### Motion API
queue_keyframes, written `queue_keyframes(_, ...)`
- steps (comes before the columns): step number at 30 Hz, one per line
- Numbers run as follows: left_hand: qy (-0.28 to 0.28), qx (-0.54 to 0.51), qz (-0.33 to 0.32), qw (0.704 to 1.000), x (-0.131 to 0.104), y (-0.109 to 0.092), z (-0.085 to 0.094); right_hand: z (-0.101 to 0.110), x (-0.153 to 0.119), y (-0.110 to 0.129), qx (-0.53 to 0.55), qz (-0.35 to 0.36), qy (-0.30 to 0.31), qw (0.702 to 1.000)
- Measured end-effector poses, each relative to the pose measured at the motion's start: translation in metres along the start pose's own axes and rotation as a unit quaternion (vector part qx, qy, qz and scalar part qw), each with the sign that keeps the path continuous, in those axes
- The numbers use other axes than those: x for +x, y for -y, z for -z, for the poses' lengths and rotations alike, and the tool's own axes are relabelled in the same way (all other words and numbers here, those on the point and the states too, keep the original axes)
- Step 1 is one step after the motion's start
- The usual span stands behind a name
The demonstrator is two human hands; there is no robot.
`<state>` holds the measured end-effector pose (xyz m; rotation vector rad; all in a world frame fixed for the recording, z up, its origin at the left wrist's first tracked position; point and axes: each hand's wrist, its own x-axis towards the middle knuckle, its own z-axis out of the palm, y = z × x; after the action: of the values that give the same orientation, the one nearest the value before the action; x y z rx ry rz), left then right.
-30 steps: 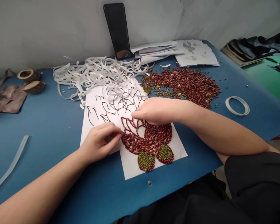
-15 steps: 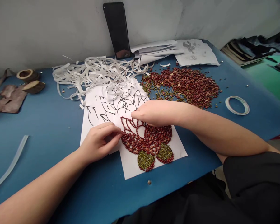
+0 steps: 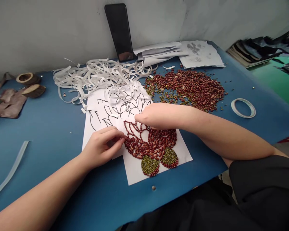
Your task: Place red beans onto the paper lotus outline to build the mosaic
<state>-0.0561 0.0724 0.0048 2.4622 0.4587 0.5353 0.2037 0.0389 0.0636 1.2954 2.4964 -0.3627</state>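
Observation:
A white sheet (image 3: 183,155) bears a pattern of red beans (image 3: 139,147) with two round patches of green beans (image 3: 150,165) at its lower edge. My left hand (image 3: 106,143) rests at the pattern's left edge, thumb and forefinger brought together at the beans; whatever is between the tips is too small to tell. Over the top of the pattern lies my right hand (image 3: 151,116), its fingers bent down and mostly hidden behind the hand. Behind, a line drawing of a flower (image 3: 93,112) is partly covered by paper strips (image 3: 93,75).
Loose red and green beans (image 3: 195,88) are heaped at the back right. A tape roll (image 3: 243,108) lies right of them. A black phone (image 3: 119,32) leans on the wall beside folded papers (image 3: 161,53). Wooden pieces (image 3: 34,90) sit at the left, and a pale strip (image 3: 12,170) lies nearer.
The whole view has shifted very slightly. Both hands keep nearly the same pose and place over the bean pattern.

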Motion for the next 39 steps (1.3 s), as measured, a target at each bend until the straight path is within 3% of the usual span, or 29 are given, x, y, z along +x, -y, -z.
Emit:
queue_keyframes(6,0.003,0.001,0.003,1.000,0.001,-0.001,0.001,0.001,-0.001,-0.003,-0.015,0.014,0.005,1.000)
queue_keyframes(14,0.002,-0.013,0.011,1.000,-0.003,0.003,-0.002,0.000,-0.008,-0.028,0.037,0.021,-0.081,0.996)
queue_keyframes(22,-0.001,-0.017,0.014,1.000,-0.004,0.005,-0.005,-0.001,-0.005,-0.021,0.010,0.032,-0.032,0.999)
queue_keyframes(31,0.000,-0.022,0.018,1.000,-0.003,0.004,-0.004,0.001,0.003,-0.002,-0.062,-0.019,0.034,0.997)
queue_keyframes(39,-0.008,-0.025,0.016,1.000,-0.002,0.002,-0.003,-0.001,0.005,0.006,-0.054,-0.055,0.018,0.997)
